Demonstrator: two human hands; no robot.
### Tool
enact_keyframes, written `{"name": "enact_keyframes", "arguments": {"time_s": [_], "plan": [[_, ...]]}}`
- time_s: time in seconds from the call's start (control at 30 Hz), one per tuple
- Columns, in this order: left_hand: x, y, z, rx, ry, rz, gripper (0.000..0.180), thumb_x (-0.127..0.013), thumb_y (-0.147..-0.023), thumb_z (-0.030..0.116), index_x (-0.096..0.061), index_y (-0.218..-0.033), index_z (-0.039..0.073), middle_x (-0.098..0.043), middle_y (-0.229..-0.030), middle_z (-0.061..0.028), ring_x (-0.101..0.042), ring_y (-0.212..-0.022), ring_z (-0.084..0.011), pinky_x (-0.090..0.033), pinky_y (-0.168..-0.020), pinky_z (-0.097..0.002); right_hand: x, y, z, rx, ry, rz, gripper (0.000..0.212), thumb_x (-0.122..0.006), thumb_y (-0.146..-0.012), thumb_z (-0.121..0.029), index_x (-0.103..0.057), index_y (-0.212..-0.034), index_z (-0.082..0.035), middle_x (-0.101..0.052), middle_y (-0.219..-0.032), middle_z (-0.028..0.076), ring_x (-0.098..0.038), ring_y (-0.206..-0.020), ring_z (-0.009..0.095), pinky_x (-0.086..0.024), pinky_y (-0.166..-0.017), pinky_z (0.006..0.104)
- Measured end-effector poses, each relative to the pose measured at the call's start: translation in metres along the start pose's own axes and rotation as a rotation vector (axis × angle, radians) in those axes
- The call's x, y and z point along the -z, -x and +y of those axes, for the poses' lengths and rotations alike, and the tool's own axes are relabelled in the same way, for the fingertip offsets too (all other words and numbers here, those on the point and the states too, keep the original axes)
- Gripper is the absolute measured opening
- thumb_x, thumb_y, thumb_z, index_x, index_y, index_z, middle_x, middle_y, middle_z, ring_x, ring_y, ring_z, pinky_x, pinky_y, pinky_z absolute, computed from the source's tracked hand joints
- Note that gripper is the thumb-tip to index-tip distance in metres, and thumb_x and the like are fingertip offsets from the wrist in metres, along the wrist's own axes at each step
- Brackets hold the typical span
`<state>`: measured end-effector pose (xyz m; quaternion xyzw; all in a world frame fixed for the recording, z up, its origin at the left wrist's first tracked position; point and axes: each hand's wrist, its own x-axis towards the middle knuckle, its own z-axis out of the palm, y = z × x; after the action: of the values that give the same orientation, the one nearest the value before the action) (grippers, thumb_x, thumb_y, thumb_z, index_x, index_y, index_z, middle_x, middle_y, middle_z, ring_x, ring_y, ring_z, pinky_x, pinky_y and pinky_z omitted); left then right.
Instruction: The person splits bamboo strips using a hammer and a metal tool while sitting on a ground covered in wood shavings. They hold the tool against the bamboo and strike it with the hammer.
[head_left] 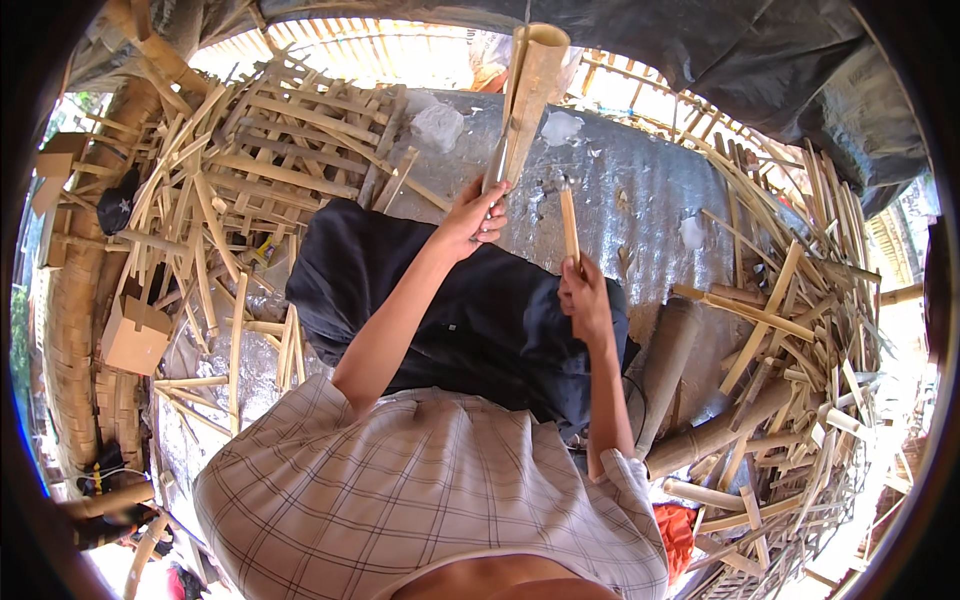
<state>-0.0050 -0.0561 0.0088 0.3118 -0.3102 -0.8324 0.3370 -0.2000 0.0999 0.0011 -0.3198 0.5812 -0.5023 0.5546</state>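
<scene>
My left hand (473, 216) is closed around the lower end of a knife (495, 168), whose narrow grey blade lies along a split in a bamboo tube (540, 85). The tube stands tilted beyond that hand, its hollow end uppermost and its lower end by my fingers. How deep the blade sits in the split I cannot tell. To the right, my right hand (586, 295) grips the wooden handle of a hammer (570, 222). The hammer's small metal head points away from me, apart from the bamboo. Dark cloth (430, 310) covers my legs below both hands.
Bamboo strips (290, 130) are stacked crosswise at the far left, with more heaped along the right (790, 330). Thick bamboo poles (670, 370) lie by my right leg. A cardboard box (136, 335) is at the left. Dark sheeting (790, 70) hangs overhead at the right.
</scene>
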Motion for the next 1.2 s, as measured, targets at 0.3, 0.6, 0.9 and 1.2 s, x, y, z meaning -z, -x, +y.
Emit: {"name": "enact_keyframes", "arguments": {"time_s": [0.3, 0.6, 0.9, 1.2], "plan": [[0.01, 0.0, 0.001, 0.015, 0.076, -0.041, 0.018, -0.059, -0.102, 0.026, -0.055, -0.105, 0.008, -0.043, -0.069, 0.004, -0.036, -0.047, -0.0025, -0.025, -0.037, -0.0193, -0.042, -0.032, -0.139, 0.652, 0.697, 0.267, 0.033, -0.047, -0.108, -0.032, -0.053, -0.101, 0.0, -0.053, -0.061, 0.013, -0.055, -0.055, 0.03, -0.041, -0.051, 0.0404], [0.029, 0.007, 0.019, 0.017, 0.108, -0.028, 0.018, -0.06, -0.102, 0.026, -0.053, -0.099, 0.009, -0.043, -0.068, 0.0039, -0.034, -0.046, -0.0022, -0.024, -0.036, -0.02, -0.044, -0.037, -0.107, 0.425, 1.264, 0.165, 0.028, -0.054, -0.104, -0.027, -0.056, -0.096, 0.0, -0.062, -0.072, 0.025, -0.059, -0.067, 0.049, -0.045, -0.06, 0.0546], [0.025, 0.004, 0.024, 0.08, 0.119, -0.058, 0.015, -0.059, -0.102, 0.022, -0.053, -0.101, 0.008, -0.044, -0.069, 0.0027, -0.035, -0.044, -0.0026, -0.025, -0.035, -0.0196, -0.074, -0.059, -0.132, 0.618, 0.827, 0.372, 0.023, -0.051, -0.105, -0.022, -0.052, -0.099, 0.0, -0.058, -0.063, 0.026, -0.061, -0.063, 0.049, -0.044, -0.053, 0.0507], [0.039, 0.011, 0.019, 0.09, 0.124, -0.072, 0.016, -0.059, -0.101, 0.02, -0.048, -0.095, 0.01, -0.044, -0.069, 0.003, -0.035, -0.045, -0.002, -0.023, -0.035, -0.0194, -0.079, -0.026, -0.163, 0.613, 1.017, 0.352, 0.022, -0.054, -0.104, -0.019, -0.051, -0.094, 0.0, -0.051, -0.057, 0.023, -0.055, -0.052, 0.046, -0.038, -0.047, 0.0492]]}}
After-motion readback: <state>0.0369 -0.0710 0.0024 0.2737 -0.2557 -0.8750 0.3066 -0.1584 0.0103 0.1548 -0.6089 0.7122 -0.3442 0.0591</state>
